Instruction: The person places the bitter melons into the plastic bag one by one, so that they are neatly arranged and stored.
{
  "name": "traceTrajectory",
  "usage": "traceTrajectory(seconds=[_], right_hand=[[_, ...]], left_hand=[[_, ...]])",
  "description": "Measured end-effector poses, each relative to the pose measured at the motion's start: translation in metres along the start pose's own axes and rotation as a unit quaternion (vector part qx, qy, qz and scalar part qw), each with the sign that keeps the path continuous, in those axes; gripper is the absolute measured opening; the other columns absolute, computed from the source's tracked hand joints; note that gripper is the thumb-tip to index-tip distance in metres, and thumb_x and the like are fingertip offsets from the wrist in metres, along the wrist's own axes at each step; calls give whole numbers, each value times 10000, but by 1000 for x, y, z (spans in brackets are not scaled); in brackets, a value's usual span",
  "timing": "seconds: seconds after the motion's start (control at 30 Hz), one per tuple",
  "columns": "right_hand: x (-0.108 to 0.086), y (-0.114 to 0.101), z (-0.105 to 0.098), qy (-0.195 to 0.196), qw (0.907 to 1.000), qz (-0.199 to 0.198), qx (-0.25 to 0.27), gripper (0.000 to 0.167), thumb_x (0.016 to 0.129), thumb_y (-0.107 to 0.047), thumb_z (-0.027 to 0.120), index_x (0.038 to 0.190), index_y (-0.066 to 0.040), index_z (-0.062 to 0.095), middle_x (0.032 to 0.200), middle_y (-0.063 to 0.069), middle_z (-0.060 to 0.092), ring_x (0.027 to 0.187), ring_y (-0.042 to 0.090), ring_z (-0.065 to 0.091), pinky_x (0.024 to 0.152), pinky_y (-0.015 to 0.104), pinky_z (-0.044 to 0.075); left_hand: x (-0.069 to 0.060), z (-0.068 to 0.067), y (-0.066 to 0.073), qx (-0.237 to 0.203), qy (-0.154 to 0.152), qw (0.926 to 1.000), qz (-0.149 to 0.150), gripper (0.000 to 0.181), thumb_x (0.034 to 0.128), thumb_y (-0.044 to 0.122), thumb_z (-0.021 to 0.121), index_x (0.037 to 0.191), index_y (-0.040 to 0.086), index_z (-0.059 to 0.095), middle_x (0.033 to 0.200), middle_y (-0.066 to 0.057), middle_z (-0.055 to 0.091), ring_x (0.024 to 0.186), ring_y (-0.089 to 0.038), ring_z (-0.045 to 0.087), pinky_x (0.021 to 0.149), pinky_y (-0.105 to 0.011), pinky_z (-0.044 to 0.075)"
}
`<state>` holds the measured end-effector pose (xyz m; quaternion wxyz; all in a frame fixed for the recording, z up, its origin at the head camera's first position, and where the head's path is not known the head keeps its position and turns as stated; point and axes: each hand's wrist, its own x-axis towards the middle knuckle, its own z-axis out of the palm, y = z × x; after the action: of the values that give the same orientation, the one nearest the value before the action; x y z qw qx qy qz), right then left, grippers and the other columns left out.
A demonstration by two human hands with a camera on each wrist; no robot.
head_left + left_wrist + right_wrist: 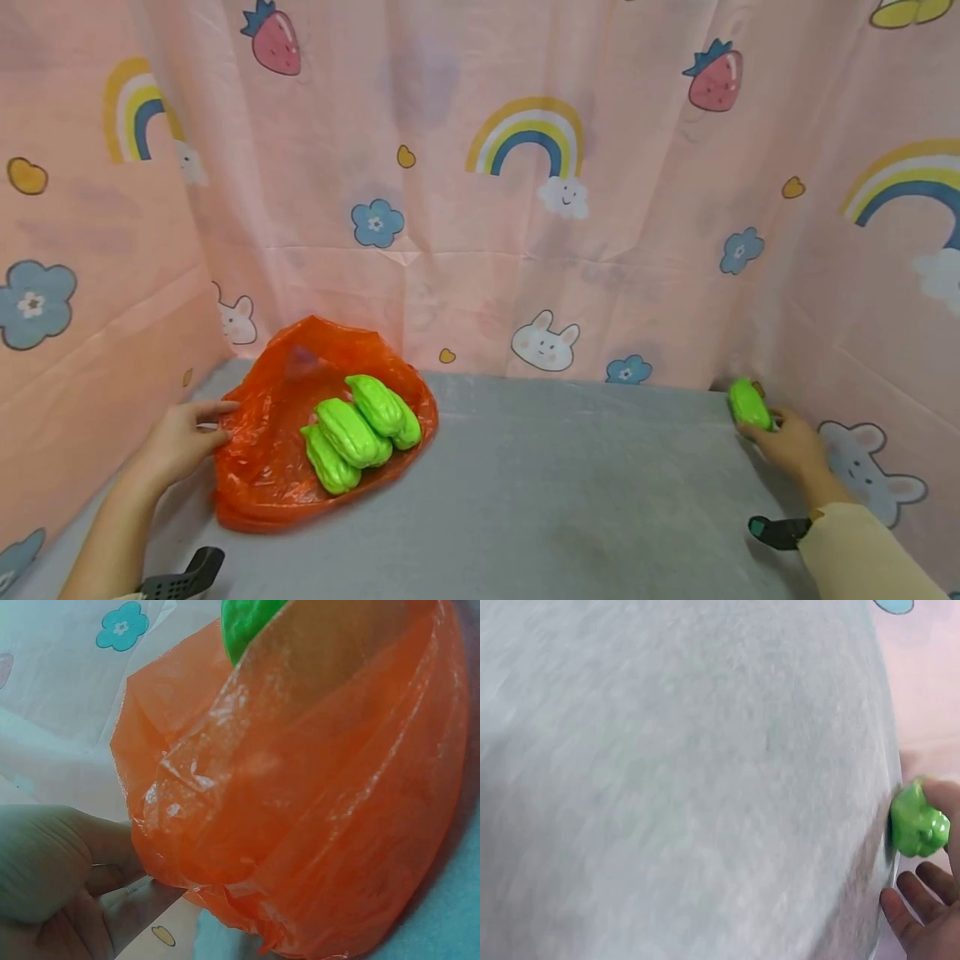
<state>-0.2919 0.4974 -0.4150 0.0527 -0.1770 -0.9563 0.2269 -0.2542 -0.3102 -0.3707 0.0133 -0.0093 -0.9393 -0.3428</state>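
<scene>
On the left of the head view, an orange-red plastic bag (255, 492) lies with its mouth spread wide. Several bright green bell peppers (348, 432) sit together inside it. My left hand (178, 442) pinches the bag's left edge between thumb and fingers; the left wrist view shows the hand (67, 877) beside the crumpled plastic (285, 825). Far to the right, my right hand (795, 446) grips another green bell pepper (748, 404) by its near end. In the right wrist view, a digit lies on that pepper (915, 825), while other fingers (900, 915) stay off it.
A grey cloth-covered table (540, 475) stretches between the hands. Pink printed curtains (450, 292) enclose the back and both sides. The right-hand pepper is close to the back right corner, near the curtain.
</scene>
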Motion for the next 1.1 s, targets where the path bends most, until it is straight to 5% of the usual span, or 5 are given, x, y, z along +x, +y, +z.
traceTrajectory(seconds=[0.43, 0.7, 1.1], right_hand=[[-10, -3, 7, 304, 9985, 90, 442, 721, 1025, -352, 498, 1515, 122, 263, 1443, 460, 327, 1213, 581, 409, 945, 666, 407], [-26, -29, 15, 236, 9952, -876, 376, 683, 988, -358, 619, 1444, 112, 425, 1406, 437, 445, 1205, 597, 481, 856, 606, 472], [-46, -79, 30, -368, 9929, -1010, 509, 715, 955, -326, 666, 1483, 77, 401, 1464, 392, 429, 1291, 580, 462, 969, 636, 486]], left_hand=[[3, 7, 0, -134, 13, 9998, 117, 416, 937, -9, 586, 1329, -144, 555, 1257, -390, 590, 994, -403, 698, 765, -410, 626], [2, 5, -3, -138, 19, 9999, 102, 416, 937, -8, 586, 1327, -150, 554, 1265, -394, 585, 1003, -408, 693, 768, -411, 625], [0, 1, 1, -112, 25, 9999, -25, 434, 951, 32, 588, 1357, -116, 549, 1306, -391, 552, 1019, -400, 673, 781, -415, 629]])
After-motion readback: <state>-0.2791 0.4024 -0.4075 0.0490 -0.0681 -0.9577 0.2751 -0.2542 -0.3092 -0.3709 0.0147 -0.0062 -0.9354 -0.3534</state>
